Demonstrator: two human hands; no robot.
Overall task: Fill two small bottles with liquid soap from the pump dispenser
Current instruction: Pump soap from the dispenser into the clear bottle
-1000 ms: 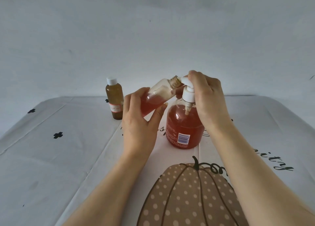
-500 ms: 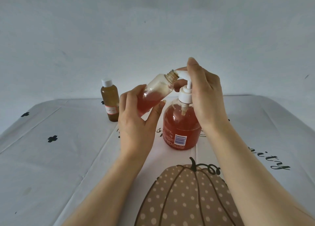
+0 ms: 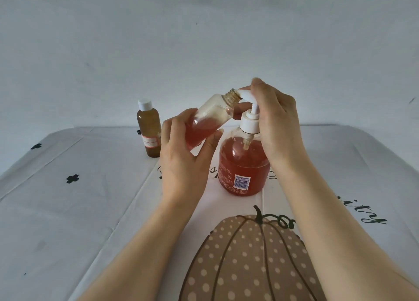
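A: What do we have in the left hand (image 3: 183, 162)?

B: The small clear bottle (image 3: 210, 119) — fingers and thumb curled round its lower half. It is held off the table and tilted, with its open threaded neck pointing up and to the right. We see reddish soap in the lower part; the upper part is clear.

A: And the right hand (image 3: 276, 121)?

B: It is wrapped over the pump head (image 3: 246, 95), fingers curled across the top and thumb tucked under the spout. The spout's tip sits at the mouth of the tilted bottle; whether it goes inside, we cannot tell.

A: Where do we place the pump dispenser (image 3: 244, 164) itself?

B: Upright on the tablecloth (image 3: 68, 210), just right of the left hand and under the right one — round, mostly full of reddish soap, barcode label facing us.

A: The other bottle?

B: The capped brown bottle (image 3: 148, 128) stands upright farther back on the left, white cap on, apart from both hands. Nearer to us than the dispenser, we see the dotted pumpkin print (image 3: 244, 260) on the cloth, between the forearms.
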